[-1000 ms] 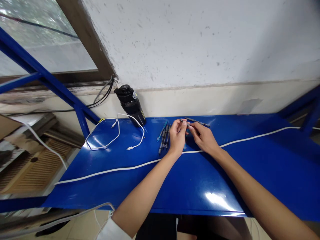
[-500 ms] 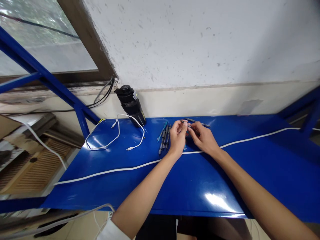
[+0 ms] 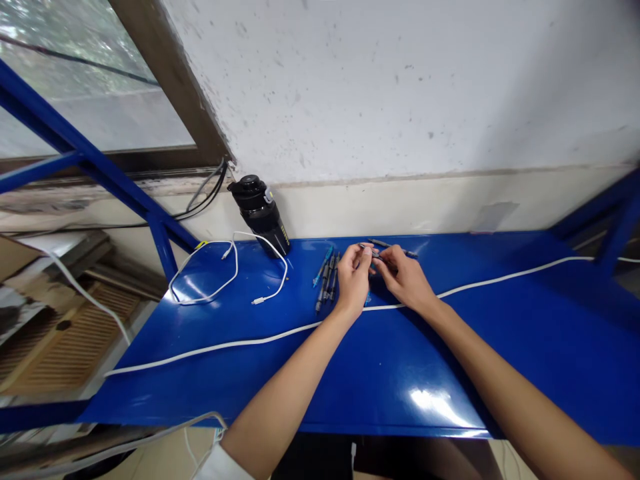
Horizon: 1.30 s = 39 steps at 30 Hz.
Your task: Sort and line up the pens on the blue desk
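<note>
White plaster wall (image 3: 380, 87) rises behind a long, glossy blue metal tabletop (image 3: 500, 373), with a brown-framed window (image 3: 170, 87) beyond the hands to the left. Farther left of the hands stands a black cylindrical bottle with a screw lid (image 3: 259, 215), and a thin white charging cable (image 3: 200, 280) lies looped just in front of it. A long white cable (image 3: 215, 345) crosses the tabletop from end to end, passing just below both hands.

The work in hand is close fingertip handling of a small dark pen part (image 3: 374, 252), held above the tabletop between the hands. The left hand (image 3: 353, 280) and right hand (image 3: 406, 277) are both nearly closed, their fingertips pinching it from either side; its exact shape is hidden by the fingers. Just left of the hands, a tight row of slim dark pens (image 3: 327, 280) lies beside a blue pen (image 3: 323, 267). One more dark pen (image 3: 393, 247) lies just beyond the hands, and a small blue piece (image 3: 368, 300) shows just beneath them.
</note>
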Each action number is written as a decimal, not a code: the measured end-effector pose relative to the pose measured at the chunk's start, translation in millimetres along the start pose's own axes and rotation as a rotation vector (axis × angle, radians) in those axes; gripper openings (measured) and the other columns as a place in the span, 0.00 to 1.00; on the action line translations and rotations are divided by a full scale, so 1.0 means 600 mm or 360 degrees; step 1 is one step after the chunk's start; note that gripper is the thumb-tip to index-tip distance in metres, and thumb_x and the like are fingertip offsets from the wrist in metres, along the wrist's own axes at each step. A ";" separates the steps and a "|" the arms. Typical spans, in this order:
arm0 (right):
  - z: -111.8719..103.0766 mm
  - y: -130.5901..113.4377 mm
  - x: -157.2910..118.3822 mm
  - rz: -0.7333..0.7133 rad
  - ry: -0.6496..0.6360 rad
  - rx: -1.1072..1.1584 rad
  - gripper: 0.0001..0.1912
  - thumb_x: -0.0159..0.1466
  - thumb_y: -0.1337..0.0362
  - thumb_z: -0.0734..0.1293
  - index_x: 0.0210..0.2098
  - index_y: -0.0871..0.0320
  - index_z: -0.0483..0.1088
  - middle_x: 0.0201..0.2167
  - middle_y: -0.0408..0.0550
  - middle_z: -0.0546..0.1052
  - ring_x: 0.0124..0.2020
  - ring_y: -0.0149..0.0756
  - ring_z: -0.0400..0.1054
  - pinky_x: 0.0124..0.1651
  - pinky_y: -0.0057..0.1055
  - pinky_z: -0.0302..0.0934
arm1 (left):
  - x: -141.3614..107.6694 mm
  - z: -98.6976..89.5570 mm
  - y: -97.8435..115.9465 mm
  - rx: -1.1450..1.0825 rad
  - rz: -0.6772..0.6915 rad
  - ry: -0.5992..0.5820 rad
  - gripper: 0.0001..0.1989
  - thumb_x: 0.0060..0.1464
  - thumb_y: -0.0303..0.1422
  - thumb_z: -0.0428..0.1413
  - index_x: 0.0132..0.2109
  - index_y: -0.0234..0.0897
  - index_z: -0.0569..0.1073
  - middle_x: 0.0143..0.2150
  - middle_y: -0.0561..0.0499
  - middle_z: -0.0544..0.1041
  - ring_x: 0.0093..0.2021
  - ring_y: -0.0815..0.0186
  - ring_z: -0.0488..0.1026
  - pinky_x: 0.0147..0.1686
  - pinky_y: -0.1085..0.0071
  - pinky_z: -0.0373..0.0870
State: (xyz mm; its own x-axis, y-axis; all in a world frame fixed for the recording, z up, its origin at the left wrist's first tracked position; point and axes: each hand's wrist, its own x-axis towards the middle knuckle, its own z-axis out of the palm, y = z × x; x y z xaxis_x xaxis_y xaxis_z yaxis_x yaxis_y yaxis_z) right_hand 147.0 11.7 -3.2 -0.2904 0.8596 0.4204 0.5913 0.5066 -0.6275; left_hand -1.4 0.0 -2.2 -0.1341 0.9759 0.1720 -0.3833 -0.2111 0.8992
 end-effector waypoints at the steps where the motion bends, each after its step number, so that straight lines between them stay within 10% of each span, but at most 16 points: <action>1: -0.001 -0.001 0.000 -0.0008 -0.0018 -0.0012 0.12 0.78 0.50 0.61 0.46 0.51 0.66 0.37 0.49 0.82 0.33 0.43 0.76 0.35 0.35 0.62 | 0.000 0.000 0.000 0.0004 0.0001 0.0001 0.19 0.64 0.51 0.63 0.47 0.38 0.79 0.44 0.46 0.81 0.42 0.63 0.77 0.35 0.72 0.71; 39: 0.000 -0.003 0.001 -0.0051 -0.0026 -0.0070 0.14 0.77 0.50 0.61 0.43 0.52 0.70 0.34 0.48 0.81 0.31 0.42 0.73 0.35 0.36 0.61 | 0.000 0.001 0.000 -0.0027 -0.0047 0.0031 0.19 0.63 0.50 0.65 0.45 0.38 0.79 0.42 0.47 0.81 0.41 0.64 0.76 0.37 0.72 0.71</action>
State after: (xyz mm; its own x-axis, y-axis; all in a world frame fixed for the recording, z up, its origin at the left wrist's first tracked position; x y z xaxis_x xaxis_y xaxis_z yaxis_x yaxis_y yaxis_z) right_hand 145.8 11.5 -1.9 -0.3216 0.8443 0.4287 0.6140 0.5306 -0.5844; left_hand -1.1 -0.1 -1.9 -0.1400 0.9806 0.1374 -0.4025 -0.1831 0.8969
